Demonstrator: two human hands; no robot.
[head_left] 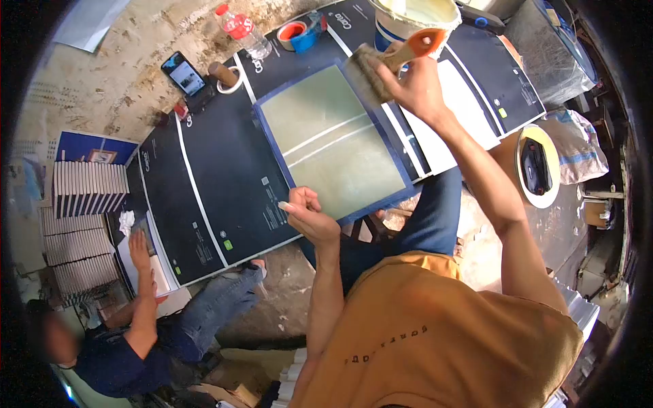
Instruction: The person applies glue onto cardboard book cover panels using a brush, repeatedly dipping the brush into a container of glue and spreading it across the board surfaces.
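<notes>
A wide brush [375,72] with an orange-tipped wooden handle is gripped in my right hand [416,88]. Its bristles overlap the upper right corner of a pale green panel [320,126] in this view. Dark blue margins frame that panel, and two whitish stripes cross it. My left hand [314,216] hovers at the panel's lower left edge, palm turned up, fingers loosely curled and apart, holding nothing. Just beyond the brush stands a white bucket [389,32] with pale, creamy contents.
Black printed sheets [218,170] cover the table. Along its back lie a phone [183,73], tape rolls [294,35] and a plastic bottle [255,42]. Stacked books [88,190] stand at left, beside another person [115,360] whose hand rests on a book-like item. A yellow-rimmed container [549,143] is at right.
</notes>
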